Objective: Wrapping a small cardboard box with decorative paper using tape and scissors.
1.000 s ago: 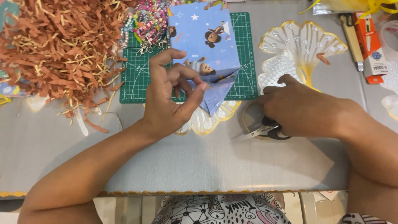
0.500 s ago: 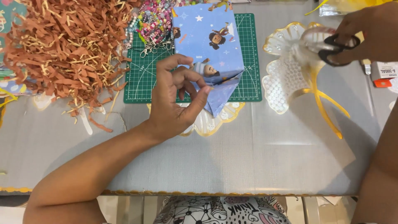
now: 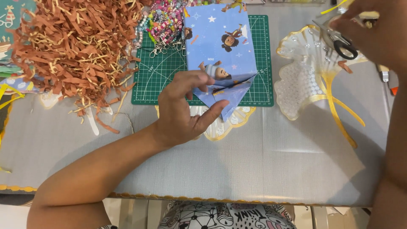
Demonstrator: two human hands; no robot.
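Tabletop: paper bag [image 3: 222, 59] under left hand [image 3: 184, 112]

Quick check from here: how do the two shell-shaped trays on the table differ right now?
The right shell tray lies almost fully in view beside the green cutting mat; the near shell tray is mostly hidden under the blue wrapped parcel and the left hand. The right tray has a yellow ribbon trailing from it; the near tray shows none. Both look clear, bumpy and gold-rimmed.
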